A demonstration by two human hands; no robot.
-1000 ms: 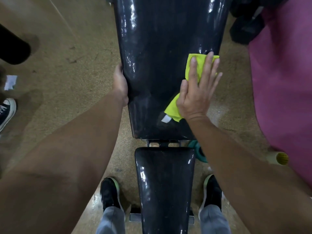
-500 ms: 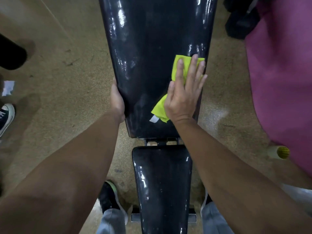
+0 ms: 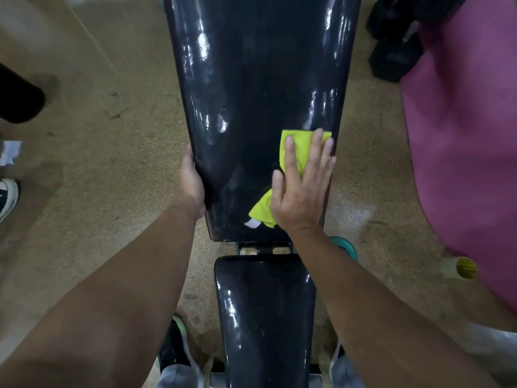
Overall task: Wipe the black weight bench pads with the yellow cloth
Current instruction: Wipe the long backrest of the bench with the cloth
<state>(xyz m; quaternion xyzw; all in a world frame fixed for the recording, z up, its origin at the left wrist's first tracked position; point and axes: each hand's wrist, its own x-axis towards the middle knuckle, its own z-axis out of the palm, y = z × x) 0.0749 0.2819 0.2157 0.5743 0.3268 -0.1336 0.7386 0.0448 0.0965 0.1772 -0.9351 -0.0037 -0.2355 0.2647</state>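
Note:
A long glossy black back pad (image 3: 251, 93) runs up the middle of the view, with a smaller black seat pad (image 3: 263, 317) below it across a metal gap. My right hand (image 3: 300, 189) lies flat with straight fingers on the yellow cloth (image 3: 298, 144), pressing it onto the back pad's lower right part. A corner of the cloth with a white tag sticks out left of my palm. My left hand (image 3: 191, 186) grips the back pad's left edge, fingers hidden under it.
A pink mat (image 3: 461, 135) fills the right side, with a yellow-capped bottle (image 3: 458, 267) at its lower edge. Dark gear (image 3: 391, 51) lies at top right. A teal disc (image 3: 347, 246) sits under my right forearm. Another person's sneaker (image 3: 7, 196) stands at the left. My shoes flank the seat pad.
My right hand has slid the yellow cloth down the right side of the back pad toward its near end. My left hand has moved down the pad's left edge.

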